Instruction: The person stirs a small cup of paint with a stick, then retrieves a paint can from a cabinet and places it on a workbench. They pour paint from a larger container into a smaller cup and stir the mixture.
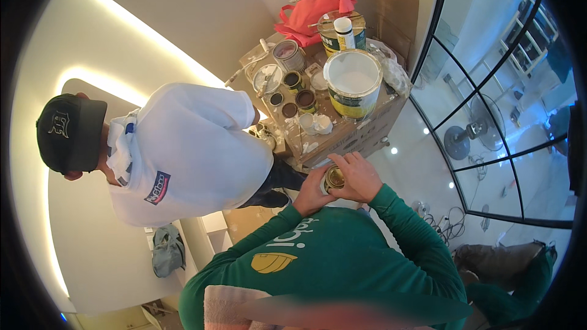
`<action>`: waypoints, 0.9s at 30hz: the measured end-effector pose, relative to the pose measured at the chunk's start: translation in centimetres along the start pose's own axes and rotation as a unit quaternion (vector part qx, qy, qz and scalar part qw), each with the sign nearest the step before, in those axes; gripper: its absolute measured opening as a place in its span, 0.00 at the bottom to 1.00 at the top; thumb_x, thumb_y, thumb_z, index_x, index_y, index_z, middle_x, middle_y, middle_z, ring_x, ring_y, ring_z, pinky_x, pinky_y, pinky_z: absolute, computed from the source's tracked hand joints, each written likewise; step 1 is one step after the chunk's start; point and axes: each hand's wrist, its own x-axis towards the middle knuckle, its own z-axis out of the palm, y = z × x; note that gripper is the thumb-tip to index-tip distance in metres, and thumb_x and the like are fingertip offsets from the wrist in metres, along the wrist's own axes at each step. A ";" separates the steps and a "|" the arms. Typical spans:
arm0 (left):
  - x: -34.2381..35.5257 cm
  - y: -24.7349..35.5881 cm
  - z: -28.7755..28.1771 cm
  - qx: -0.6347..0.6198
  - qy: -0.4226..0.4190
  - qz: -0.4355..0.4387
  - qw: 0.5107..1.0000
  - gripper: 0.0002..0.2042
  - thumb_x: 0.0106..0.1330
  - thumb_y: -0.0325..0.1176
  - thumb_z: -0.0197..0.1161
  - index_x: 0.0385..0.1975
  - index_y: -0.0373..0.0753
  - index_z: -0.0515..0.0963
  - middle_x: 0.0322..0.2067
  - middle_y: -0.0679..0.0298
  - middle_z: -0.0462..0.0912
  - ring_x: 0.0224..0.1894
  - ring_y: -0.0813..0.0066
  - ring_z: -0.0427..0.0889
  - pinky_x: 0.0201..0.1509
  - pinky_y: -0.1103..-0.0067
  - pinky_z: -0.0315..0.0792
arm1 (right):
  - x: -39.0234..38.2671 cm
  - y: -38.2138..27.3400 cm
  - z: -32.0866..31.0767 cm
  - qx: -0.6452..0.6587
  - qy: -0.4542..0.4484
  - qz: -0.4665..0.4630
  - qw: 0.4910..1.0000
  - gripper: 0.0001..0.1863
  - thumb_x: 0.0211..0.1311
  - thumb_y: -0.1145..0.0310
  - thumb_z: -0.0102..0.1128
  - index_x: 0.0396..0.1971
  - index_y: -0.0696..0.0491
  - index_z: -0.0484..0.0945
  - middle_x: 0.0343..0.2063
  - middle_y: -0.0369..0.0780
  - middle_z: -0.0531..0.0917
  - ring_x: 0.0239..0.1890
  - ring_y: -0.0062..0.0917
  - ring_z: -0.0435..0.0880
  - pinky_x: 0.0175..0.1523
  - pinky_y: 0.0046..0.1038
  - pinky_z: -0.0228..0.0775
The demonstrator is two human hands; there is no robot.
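Close in front of my chest I hold a small round metal can (334, 178), its gold-coloured top facing up. My left hand (313, 192) wraps round the can's left side. From the right, my right hand (357, 177) grips the same can, with its fingers over the far edge. Just beyond my hands stands a cardboard box (348, 137) used as a table. On it are a large white paint bucket (353, 82), small open cans of dark paint (306, 100), a paint-stained can (288, 55) and a crumpled white cup (322, 124).
At my left a person in a white shirt and dark cap (189, 140) stands close to the box. A red bag (318, 9) and a large tin (329, 24) are at the back. Black-framed glass panels (477, 73) rise on the right, with cables (449, 226) on the floor.
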 end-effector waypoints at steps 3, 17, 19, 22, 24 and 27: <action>1.6 0.4 1.3 0.006 -0.008 0.010 1.000 0.47 0.53 0.40 0.86 0.75 0.37 0.71 0.66 0.49 0.80 0.69 0.49 0.80 0.74 0.62 0.73 | -0.1 1.3 -0.6 0.012 -0.001 0.019 1.000 0.47 0.47 0.52 0.82 0.69 0.51 0.75 0.49 0.47 0.84 0.55 0.46 0.82 0.62 0.44 0.77; 3.3 -4.0 -6.5 -0.014 0.059 0.011 0.998 0.41 0.54 0.46 0.87 0.67 0.37 0.77 0.60 0.50 0.84 0.63 0.48 0.82 0.70 0.61 0.74 | -9.6 18.6 12.0 0.153 -0.003 0.482 0.862 0.51 0.65 0.31 0.71 0.74 0.56 0.73 0.64 0.58 0.83 0.64 0.47 0.86 0.63 0.44 0.80; 3.0 -5.4 -8.1 -0.012 0.085 0.018 0.996 0.41 0.54 0.45 0.87 0.66 0.37 0.77 0.59 0.50 0.84 0.63 0.48 0.82 0.70 0.61 0.74 | -14.3 20.1 16.9 0.085 -0.054 0.572 0.814 0.59 0.63 0.24 0.67 0.75 0.63 0.70 0.66 0.61 0.80 0.68 0.49 0.83 0.67 0.44 0.78; 2.5 -7.3 -9.9 -0.005 0.106 0.022 0.994 0.40 0.53 0.44 0.87 0.66 0.37 0.77 0.58 0.50 0.85 0.62 0.48 0.82 0.69 0.60 0.75 | -19.0 19.5 21.3 0.303 -0.082 0.572 0.758 0.59 0.66 0.24 0.61 0.75 0.65 0.70 0.66 0.61 0.80 0.65 0.50 0.84 0.63 0.53 0.81; 2.0 -8.1 -10.5 -0.010 0.113 -0.001 0.994 0.40 0.53 0.44 0.87 0.66 0.36 0.77 0.58 0.50 0.85 0.62 0.48 0.83 0.69 0.60 0.75 | -19.8 18.4 22.2 0.370 -0.038 0.541 0.755 0.54 0.70 0.26 0.56 0.74 0.63 0.72 0.65 0.60 0.82 0.61 0.49 0.87 0.57 0.55 0.85; 1.7 -8.6 -11.0 -0.005 0.120 -0.025 0.992 0.41 0.53 0.43 0.88 0.66 0.36 0.77 0.59 0.50 0.85 0.63 0.48 0.83 0.70 0.60 0.75 | -18.0 18.4 20.9 0.325 -0.133 0.556 0.753 0.47 0.75 0.32 0.51 0.72 0.63 0.73 0.62 0.60 0.83 0.57 0.48 0.90 0.56 0.51 0.88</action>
